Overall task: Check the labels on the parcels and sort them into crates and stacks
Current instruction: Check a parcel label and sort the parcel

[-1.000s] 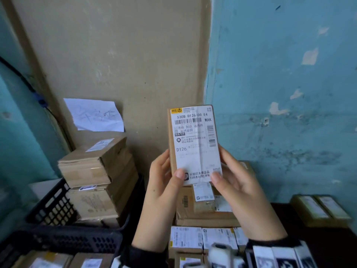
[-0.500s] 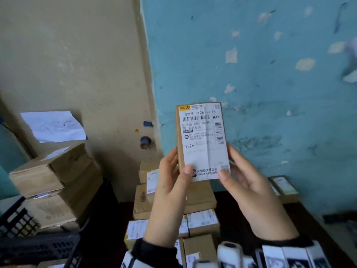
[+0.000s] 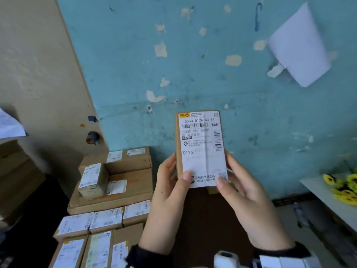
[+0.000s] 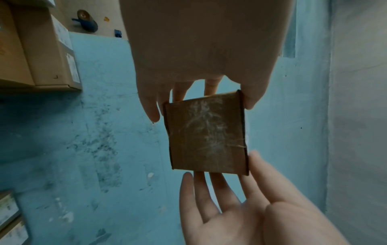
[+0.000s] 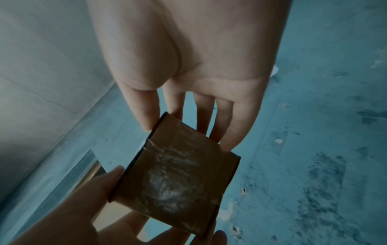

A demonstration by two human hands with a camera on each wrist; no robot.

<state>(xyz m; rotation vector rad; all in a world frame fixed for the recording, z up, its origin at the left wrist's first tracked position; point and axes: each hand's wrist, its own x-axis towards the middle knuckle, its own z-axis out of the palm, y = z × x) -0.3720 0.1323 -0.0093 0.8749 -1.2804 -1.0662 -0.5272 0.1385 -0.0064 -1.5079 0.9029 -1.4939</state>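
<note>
A small brown cardboard parcel [image 3: 201, 147] stands upright in front of the blue wall, its white shipping label marked D126 facing me. My left hand [image 3: 178, 169] pinches its lower left edge, thumb on the label and fingers behind. My right hand [image 3: 226, 171] pinches the lower right edge the same way. In the left wrist view the parcel's taped end [image 4: 206, 136] sits between my left hand [image 4: 201, 97] above and my right hand [image 4: 230, 179] below. The right wrist view shows the parcel [image 5: 178, 179] between my right hand [image 5: 186, 132] and left hand [image 5: 117, 182].
A stack of brown boxes [image 3: 116, 178] stands at the left, against the wall. Rows of labelled parcels [image 3: 92, 225] lie in front of it on the dark table [image 3: 202, 219]. A white shelf [image 3: 328, 200] with yellow flowers [image 3: 343, 188] is at the right. A white paper [image 3: 297, 47] hangs on the wall.
My view has swung to the right, so the black crate and the left box stack are out of sight. The parcel stays upright in both hands.
</note>
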